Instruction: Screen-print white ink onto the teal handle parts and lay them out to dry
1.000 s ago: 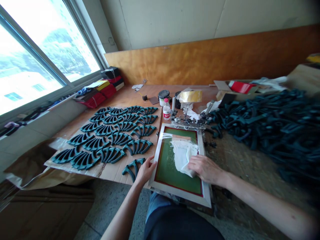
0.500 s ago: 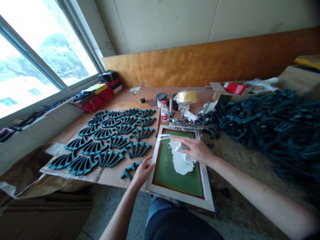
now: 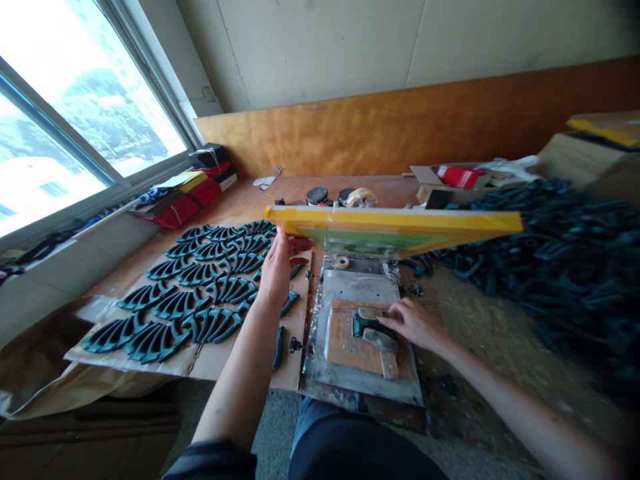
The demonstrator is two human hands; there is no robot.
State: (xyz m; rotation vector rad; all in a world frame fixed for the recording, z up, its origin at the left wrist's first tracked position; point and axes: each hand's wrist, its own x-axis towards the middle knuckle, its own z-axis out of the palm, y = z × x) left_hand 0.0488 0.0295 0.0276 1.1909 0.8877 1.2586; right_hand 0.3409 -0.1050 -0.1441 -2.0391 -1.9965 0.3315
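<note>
My left hand (image 3: 277,270) holds the left edge of a screen-printing frame (image 3: 400,218), which is tilted up, its yellow-taped edge facing me and its green mesh partly visible beneath. Under it, a grey base plate (image 3: 345,288) carries a wooden block (image 3: 345,353). On a raised rest there lies a dark green curved plastic handle (image 3: 373,325). The fingers of my right hand (image 3: 413,325) are closed on the handle's right end. The white-coated squeegee is hidden from view.
Rows of similar green handles (image 3: 165,300) lie on cardboard (image 3: 215,360) at left. A large heap of dark handles (image 3: 530,260) fills the right side. Behind the frame stand jars (image 3: 317,195) and a tape roll (image 3: 362,197). Black clamp knobs (image 3: 295,345) flank the plate.
The screen frame has swung up from lying flat, lifted by my left hand. My right hand has let go of the squeegee and moved down to the handle on the wooden block.
</note>
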